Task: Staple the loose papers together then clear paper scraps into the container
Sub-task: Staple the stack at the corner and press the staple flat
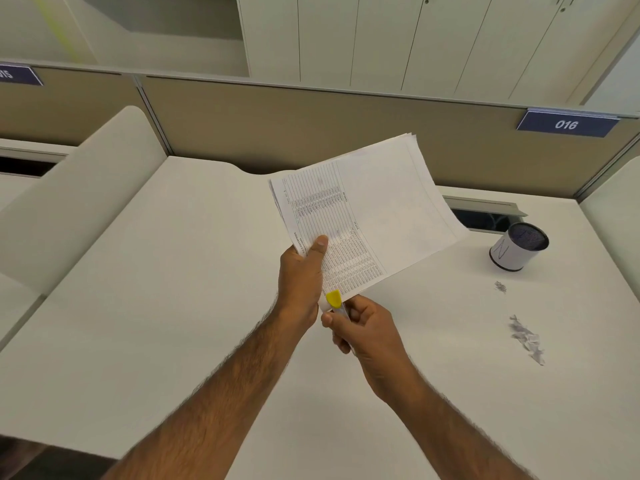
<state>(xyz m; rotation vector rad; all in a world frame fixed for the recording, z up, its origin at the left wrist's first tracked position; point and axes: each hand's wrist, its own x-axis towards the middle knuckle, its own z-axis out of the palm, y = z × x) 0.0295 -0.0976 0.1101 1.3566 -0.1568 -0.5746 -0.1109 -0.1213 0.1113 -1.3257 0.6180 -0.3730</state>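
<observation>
Yellow-tipped stapler (335, 301), clenched in the right hand (363, 329), met the near corner of the papers (360, 209). Left hand (302, 277) fingers pinched that same edge just beside it, above the bench (156, 271).

There is one view only — a wide-angle camera worn on the person's head, looking forward and steeply down over the pale, smooth desk top (173, 306). Both bare forearms enter from the bottom edge, close to the lens. Farther off, the beige fabric partition panel (311, 133) crosses the frame — its straight lines bowed by the lens — with white cupboard doors (381, 36) above.
</observation>
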